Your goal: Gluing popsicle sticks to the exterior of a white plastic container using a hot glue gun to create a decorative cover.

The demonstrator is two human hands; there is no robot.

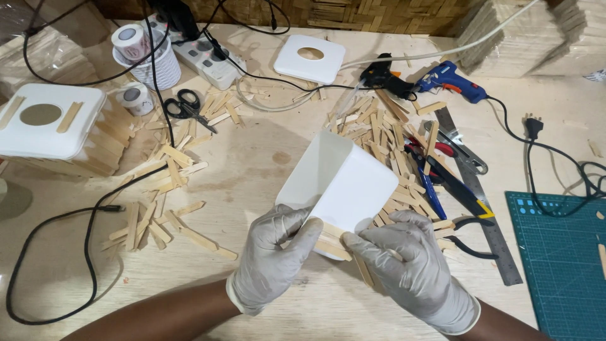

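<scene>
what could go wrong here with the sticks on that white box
1. Both gloved hands, left hand and right hand, pinch wooden sticks at the white box edge; a stick could slip out of line.
2. The glue guns lie on the table with cords across it; a sleeve might snag one.
3. Open scissors and pliers lie close by.

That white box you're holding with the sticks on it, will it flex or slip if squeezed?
The white box looks thin-walled and hollow, so probably light and slightly flexible. Its smooth glossy sides may slip against the gloved left hand and right hand. The wooden sticks on its lower edge could shift.
</scene>
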